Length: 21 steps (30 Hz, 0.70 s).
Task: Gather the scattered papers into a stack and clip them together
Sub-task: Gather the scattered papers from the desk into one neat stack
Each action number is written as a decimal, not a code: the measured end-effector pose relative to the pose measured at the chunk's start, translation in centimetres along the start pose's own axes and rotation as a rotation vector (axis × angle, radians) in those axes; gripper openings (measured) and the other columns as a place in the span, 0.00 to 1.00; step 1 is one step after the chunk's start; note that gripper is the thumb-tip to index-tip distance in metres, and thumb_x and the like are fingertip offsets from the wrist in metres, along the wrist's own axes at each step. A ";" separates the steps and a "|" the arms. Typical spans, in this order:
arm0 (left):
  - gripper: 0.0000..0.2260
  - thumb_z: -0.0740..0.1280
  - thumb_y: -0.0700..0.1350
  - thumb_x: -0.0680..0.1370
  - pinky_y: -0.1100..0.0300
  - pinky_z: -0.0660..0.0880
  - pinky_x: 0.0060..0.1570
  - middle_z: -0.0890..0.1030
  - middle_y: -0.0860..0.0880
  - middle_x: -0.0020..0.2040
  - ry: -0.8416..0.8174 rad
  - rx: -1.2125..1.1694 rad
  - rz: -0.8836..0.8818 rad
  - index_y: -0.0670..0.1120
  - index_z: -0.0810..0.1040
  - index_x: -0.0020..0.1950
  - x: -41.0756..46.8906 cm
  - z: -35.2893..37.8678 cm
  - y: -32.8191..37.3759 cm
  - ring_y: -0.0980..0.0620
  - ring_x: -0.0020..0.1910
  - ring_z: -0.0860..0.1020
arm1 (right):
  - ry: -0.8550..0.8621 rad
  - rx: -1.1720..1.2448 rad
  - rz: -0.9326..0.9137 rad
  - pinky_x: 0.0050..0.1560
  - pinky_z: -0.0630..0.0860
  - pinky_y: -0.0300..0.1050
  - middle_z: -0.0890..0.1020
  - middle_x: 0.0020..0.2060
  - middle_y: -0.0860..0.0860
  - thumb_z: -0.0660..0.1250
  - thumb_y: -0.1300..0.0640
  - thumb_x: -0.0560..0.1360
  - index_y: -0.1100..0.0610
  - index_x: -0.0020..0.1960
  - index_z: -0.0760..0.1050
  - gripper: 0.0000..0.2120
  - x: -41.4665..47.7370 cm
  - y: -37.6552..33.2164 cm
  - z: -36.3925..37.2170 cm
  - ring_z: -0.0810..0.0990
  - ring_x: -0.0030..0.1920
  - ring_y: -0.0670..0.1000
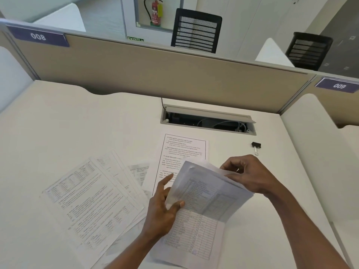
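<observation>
Papers (206,193) between both hands' fingers (236,178), binder clip (256,146) apart.

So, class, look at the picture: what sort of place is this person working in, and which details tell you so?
Most likely an open-plan office. The white desk sits behind a beige partition carrying numbered tags, 008 and 009, and black mesh chairs stand at the desks beyond it.

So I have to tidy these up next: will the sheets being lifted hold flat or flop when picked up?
Probably floppy: the lifted sheets already curve between the left hand and right hand. They look thin, since print shows through, so likely light. On the smooth desk the loose papers would probably slide when pushed.
</observation>
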<state>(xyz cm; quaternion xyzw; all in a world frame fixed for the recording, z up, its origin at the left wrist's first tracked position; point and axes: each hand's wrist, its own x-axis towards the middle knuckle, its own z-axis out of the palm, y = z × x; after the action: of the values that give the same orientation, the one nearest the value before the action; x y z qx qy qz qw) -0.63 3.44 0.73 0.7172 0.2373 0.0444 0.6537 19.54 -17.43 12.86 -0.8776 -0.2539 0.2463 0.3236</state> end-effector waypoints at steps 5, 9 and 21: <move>0.10 0.76 0.45 0.80 0.48 0.88 0.51 0.89 0.56 0.54 -0.022 0.067 -0.070 0.53 0.83 0.61 0.3 -0.4 0.0 0.54 0.52 0.89 | -0.108 0.050 -0.032 0.52 0.85 0.51 0.89 0.46 0.44 0.77 0.65 0.73 0.49 0.48 0.88 0.12 0.4 -1.4 0.4 0.87 0.47 0.48; 0.09 0.75 0.46 0.81 0.51 0.87 0.56 0.89 0.59 0.54 -0.030 0.102 -0.047 0.53 0.84 0.60 0.0 -1.2 -0.1 0.58 0.53 0.87 | -0.285 0.120 -0.057 0.54 0.85 0.47 0.90 0.49 0.50 0.77 0.69 0.73 0.53 0.54 0.87 0.15 2.0 -2.1 0.0 0.88 0.50 0.52; 0.09 0.74 0.43 0.82 0.65 0.81 0.53 0.87 0.64 0.53 0.183 0.172 0.015 0.56 0.82 0.58 -1.4 -6.0 -1.9 0.60 0.53 0.86 | 0.018 0.174 0.085 0.55 0.83 0.54 0.90 0.47 0.55 0.84 0.59 0.69 0.57 0.54 0.86 0.15 16.8 0.3 4.2 0.88 0.54 0.62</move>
<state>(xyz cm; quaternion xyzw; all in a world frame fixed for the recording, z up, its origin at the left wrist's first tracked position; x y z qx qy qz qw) -4.63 8.48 0.05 0.7652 0.2934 0.0942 0.5652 29.78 -5.62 5.33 -0.8583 -0.1914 0.2731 0.3899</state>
